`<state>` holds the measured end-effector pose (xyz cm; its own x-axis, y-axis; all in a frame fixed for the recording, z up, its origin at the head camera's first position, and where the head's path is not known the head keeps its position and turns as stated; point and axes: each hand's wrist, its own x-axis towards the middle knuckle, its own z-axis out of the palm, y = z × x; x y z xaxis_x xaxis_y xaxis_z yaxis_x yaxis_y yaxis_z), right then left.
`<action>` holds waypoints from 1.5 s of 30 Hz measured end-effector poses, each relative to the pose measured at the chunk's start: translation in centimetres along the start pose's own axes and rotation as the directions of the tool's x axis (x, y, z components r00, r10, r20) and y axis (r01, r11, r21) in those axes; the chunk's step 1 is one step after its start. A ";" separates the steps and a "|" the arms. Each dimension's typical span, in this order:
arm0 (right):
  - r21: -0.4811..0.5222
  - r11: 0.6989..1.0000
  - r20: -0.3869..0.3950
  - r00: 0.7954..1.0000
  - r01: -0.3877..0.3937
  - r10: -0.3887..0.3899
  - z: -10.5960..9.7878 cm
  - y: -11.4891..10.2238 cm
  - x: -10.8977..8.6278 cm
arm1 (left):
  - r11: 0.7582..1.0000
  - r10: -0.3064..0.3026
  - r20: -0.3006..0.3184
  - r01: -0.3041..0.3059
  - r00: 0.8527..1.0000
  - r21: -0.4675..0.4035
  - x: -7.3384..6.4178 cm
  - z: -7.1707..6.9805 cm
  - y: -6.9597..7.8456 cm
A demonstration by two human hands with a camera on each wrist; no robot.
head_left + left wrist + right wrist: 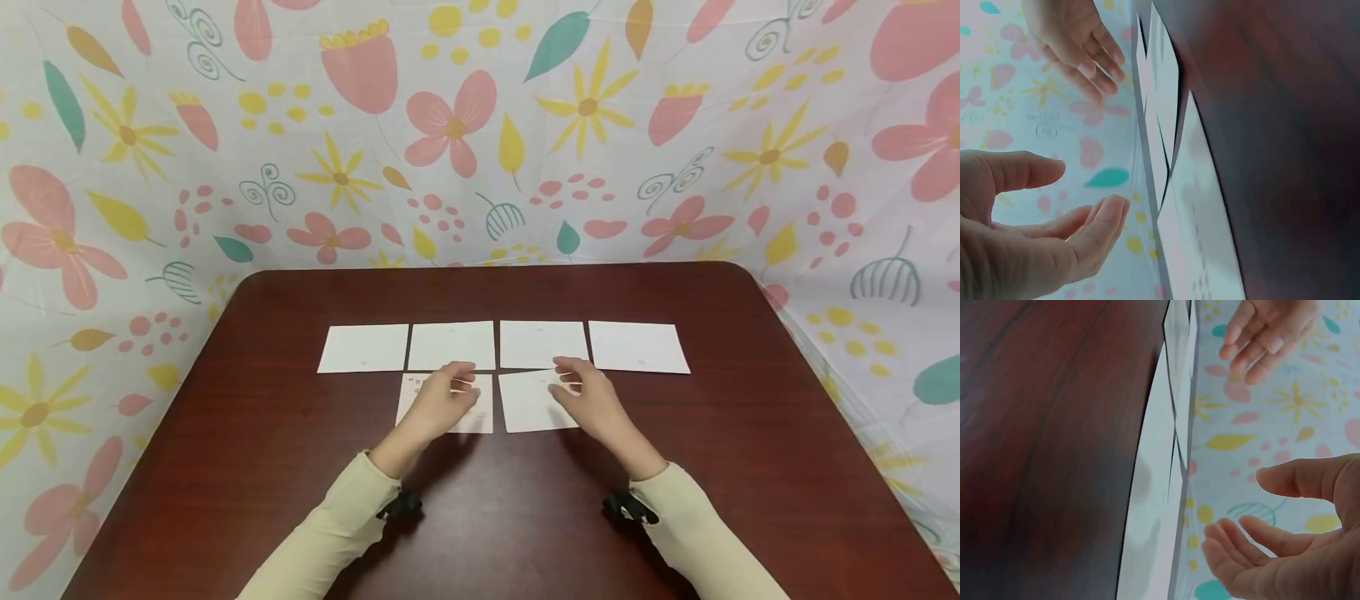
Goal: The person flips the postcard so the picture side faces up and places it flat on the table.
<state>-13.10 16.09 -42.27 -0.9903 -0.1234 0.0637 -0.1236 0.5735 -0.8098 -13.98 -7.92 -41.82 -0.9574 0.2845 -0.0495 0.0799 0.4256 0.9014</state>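
My left hand [441,404] hovers over a white card with printed writing [477,419] in the front row. Its fingers are relaxed and bent, with a gap between thumb and fingertips and nothing held. Above the blank-looking white card [528,408] beside it is my right hand [592,403], loosely curved and holding nothing. In the left wrist view, the lettered card [1200,250] lies below the left hand [1041,231], apart from its fingers. The right wrist view likewise shows space between the right hand [1285,531] and the cards. Each hand hides part of the card under it.
Behind, a row of white cards runs across the table: far left [363,348], middle left [450,342], middle right [540,342], far right [637,346]. The dark red-brown table [495,517] meets a flower-patterned cloth [450,208] at the back and sides.
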 end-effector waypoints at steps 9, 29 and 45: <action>-0.021 0.993 -0.012 0.994 -0.113 0.113 -1.4 1.1 -0.7 | 0.995 -0.052 0.146 0.064 0.988 -0.077 -0.3 2.1 0.0; -0.080 0.960 0.064 0.960 -0.267 0.272 -2.3 1.8 -1.8 | 0.993 -0.096 0.200 0.109 0.975 -0.054 -0.4 4.3 0.1; 0.019 0.964 0.009 0.964 -0.266 0.266 -2.3 2.7 -1.7 | 0.984 -0.117 0.131 0.133 0.985 -0.121 -0.3 4.4 -0.1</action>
<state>-11.94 19.70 -43.23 -0.9869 0.0262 -0.1591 0.1455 0.5701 -0.8086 -12.49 -4.27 -43.80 -0.9156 0.3429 -0.2101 -0.0821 0.3521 0.9324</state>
